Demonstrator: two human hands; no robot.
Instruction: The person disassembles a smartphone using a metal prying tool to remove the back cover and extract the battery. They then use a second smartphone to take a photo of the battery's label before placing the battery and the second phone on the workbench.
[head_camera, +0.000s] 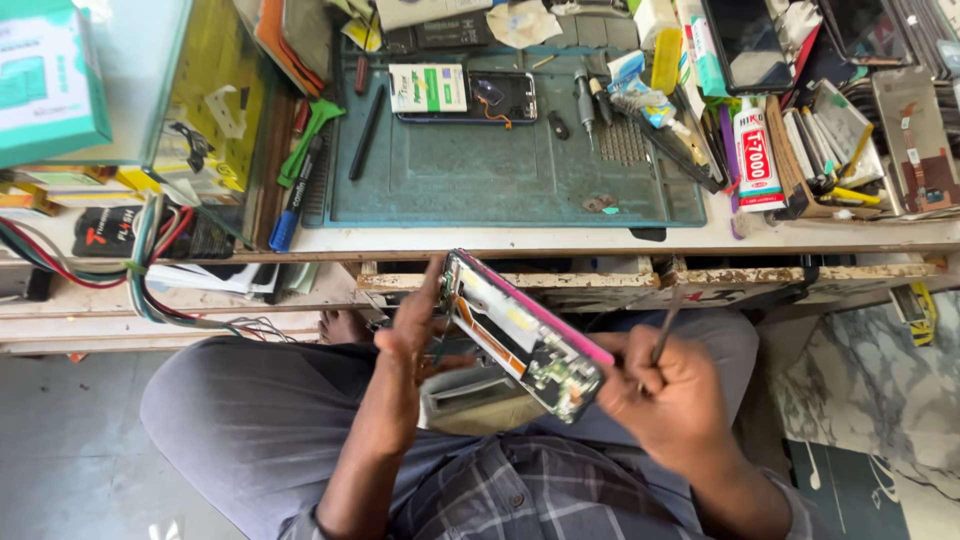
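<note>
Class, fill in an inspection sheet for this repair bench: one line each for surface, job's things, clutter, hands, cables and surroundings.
Surface: teal rubber work mat on a worn white wooden bench.
Job's things: opened pink-edged phone, circuit side showing, held tilted over the lap; thin dark metal tool.
Clutter: second opened black phone, white glue tube, green plastic pry tool, blue-capped pen, small screwdrivers.
Hands: left hand grips the phone's upper end; right hand holds the tool.
Cables: coloured wire bundle at the left edge.
Surroundings: grey floor, marbled sheet.
</note>
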